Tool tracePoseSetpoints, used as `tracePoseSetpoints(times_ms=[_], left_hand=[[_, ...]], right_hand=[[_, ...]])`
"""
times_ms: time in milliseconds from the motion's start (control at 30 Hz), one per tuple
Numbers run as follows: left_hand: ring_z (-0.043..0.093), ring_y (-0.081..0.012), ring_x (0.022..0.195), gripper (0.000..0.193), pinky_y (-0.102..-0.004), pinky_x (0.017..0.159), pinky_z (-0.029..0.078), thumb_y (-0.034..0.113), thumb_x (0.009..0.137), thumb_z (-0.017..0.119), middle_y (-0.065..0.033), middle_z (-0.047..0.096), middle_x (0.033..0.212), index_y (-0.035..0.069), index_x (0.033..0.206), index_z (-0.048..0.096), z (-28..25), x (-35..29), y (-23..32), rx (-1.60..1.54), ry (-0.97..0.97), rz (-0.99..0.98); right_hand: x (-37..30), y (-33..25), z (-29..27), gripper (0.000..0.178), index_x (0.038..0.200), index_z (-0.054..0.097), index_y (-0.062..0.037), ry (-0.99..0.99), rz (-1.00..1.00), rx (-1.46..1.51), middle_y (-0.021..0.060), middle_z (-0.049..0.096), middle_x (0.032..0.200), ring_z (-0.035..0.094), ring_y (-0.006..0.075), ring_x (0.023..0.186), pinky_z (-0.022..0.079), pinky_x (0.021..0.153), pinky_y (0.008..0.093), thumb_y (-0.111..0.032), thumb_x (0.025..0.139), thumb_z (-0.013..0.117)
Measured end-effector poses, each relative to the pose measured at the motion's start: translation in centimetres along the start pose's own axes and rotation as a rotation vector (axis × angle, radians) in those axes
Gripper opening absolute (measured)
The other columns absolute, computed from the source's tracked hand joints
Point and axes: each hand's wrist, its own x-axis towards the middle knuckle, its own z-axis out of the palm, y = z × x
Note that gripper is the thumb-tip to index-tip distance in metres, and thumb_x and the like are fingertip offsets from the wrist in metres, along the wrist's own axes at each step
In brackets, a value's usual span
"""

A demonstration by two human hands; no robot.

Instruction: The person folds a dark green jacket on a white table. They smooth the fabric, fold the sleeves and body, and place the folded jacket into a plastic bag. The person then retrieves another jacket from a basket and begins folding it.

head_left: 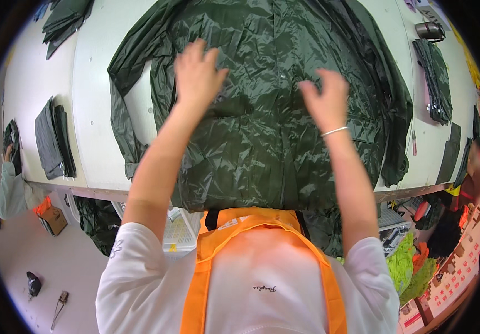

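A dark green, shiny raincoat (251,150) lies spread out on the white table (98,111), its sleeves running down both sides and its hem at the near edge. Over its left half is my left hand (198,72), fingers apart and slightly blurred, with nothing in it. My right hand (329,100), a pale bangle at its wrist, hovers at or on the right half, thumb and fingers spread. Whether either palm touches the cloth I cannot tell. A row of snaps runs down the coat's middle.
Folded dark green garments (54,139) lie at the left, with another stack (434,80) at the right. A metal cup (429,31) stands far right. Under the table edge is a white basket (180,231). A cardboard box (53,220) sits on the floor near another person's sleeve (10,192).
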Motion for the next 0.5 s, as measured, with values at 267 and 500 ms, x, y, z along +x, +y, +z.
tracePoseSetpoints(times_ms=[267, 500], left_hand=[[0.067, -0.0299, 0.069, 0.039, -0.0398, 0.067, 0.053, 0.032, 0.087, 0.054, -0.015, 0.067, 0.067, -0.001, 0.071, 0.067, 4.7, 4.1, 8.9, -0.623, -0.757, -0.339], [0.058, -0.0137, 0.047, 0.028, -0.0233, 0.043, 0.043, 0.021, 0.092, 0.052, -0.0076, 0.062, 0.06, 0.0, 0.073, 0.057, 6.4, 4.4, 7.6, -1.289, -0.894, -0.492]], right_hand=[[-0.8, -1.9, 6.2, 0.012, 0.087, 0.066, 0.0, -0.036, 0.383, 0.54, 0.0122, 0.063, 0.076, 0.062, 0.0261, 0.065, 0.049, 0.062, 0.033, -0.01, 0.08, 0.068], [-0.3, -2.1, 6.2, 0.008, 0.084, 0.068, 0.0023, -0.036, 0.442, 0.594, 0.0108, 0.065, 0.076, 0.063, 0.0164, 0.062, 0.048, 0.058, 0.026, -0.004, 0.079, 0.069]])
